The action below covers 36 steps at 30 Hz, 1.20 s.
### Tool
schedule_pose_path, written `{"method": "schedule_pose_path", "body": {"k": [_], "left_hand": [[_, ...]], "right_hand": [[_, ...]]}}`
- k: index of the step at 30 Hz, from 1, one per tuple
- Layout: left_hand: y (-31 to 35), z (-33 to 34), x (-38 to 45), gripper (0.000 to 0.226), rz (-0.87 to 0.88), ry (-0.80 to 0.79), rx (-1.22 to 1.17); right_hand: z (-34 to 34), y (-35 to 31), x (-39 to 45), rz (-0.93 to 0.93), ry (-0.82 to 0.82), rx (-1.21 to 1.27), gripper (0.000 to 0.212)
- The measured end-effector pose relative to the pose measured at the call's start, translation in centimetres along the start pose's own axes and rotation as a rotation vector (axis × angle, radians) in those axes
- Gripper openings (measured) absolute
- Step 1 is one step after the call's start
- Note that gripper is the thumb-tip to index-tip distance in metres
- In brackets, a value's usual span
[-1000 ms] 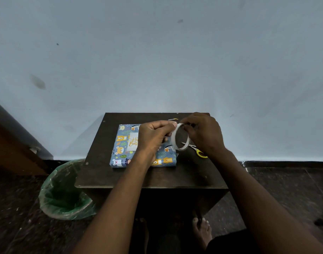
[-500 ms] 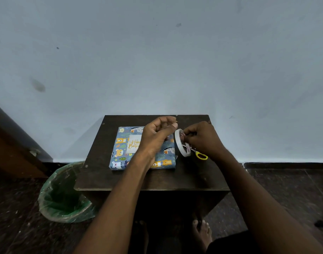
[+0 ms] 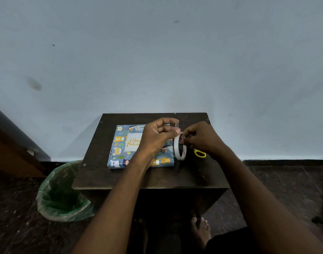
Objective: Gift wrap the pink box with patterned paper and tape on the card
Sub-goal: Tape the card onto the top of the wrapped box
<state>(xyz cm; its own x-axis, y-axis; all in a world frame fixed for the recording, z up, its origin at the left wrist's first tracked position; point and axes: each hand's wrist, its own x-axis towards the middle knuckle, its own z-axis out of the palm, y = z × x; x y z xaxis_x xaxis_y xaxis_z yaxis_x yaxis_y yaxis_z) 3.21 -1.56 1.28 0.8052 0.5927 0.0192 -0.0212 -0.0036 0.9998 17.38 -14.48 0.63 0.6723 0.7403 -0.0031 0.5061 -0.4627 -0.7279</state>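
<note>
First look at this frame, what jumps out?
The wrapped box in blue animal-print paper, mid-table, with a Happy Birthday card lying on top. Just above its right end, the left hand pinches a strip of clear tape while the right hand holds the tape roll upright. Yellow-handled scissors lie behind the roll; a green-lined bin stands on the floor, left.

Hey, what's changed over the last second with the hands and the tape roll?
The right hand has brought the tape roll down from mid-air to just beside the wrapped box, turning it edge-on. The left hand has drawn away from the roll, pinching a clear strip of tape. The box, the card on it, the scissors and the table stayed put.
</note>
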Motion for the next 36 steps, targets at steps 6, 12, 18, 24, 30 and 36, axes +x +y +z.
{"method": "schedule_pose_path", "body": {"k": [6, 12, 18, 24, 30, 36], "left_hand": [[-0.1, -0.1, 0.0, 0.025, 0.027, 0.011, 0.039], [-0.6, -0.2, 0.1, 0.023, 0.076, -0.005, 0.118], [-0.7, -0.2, 0.3, 0.023, 0.088, 0.009, 0.155], [-0.7, 0.0, 0.4, 0.025, 0.108, 0.028, 0.138], [-0.8, 0.0, 0.5, 0.026, 0.121, 0.034, 0.151], [-0.8, -0.2, 0.6, 0.031, 0.118, 0.022, 0.192]], "right_hand": [[-2.0, 0.3, -0.4, 0.116, -0.064, -0.048, 0.025], [-2.3, 1.1, -0.5, 0.179, -0.081, -0.270, 0.023], [-2.1, 1.1, -0.4, 0.193, -0.084, -0.360, 0.023], [-1.0, 1.3, 0.0, 0.154, -0.010, -0.396, 0.017], [-0.9, 1.9, 0.5, 0.074, 0.071, -0.444, 0.022], [-3.8, 0.9, -0.2, -0.011, 0.005, -0.167, 0.035]]}}
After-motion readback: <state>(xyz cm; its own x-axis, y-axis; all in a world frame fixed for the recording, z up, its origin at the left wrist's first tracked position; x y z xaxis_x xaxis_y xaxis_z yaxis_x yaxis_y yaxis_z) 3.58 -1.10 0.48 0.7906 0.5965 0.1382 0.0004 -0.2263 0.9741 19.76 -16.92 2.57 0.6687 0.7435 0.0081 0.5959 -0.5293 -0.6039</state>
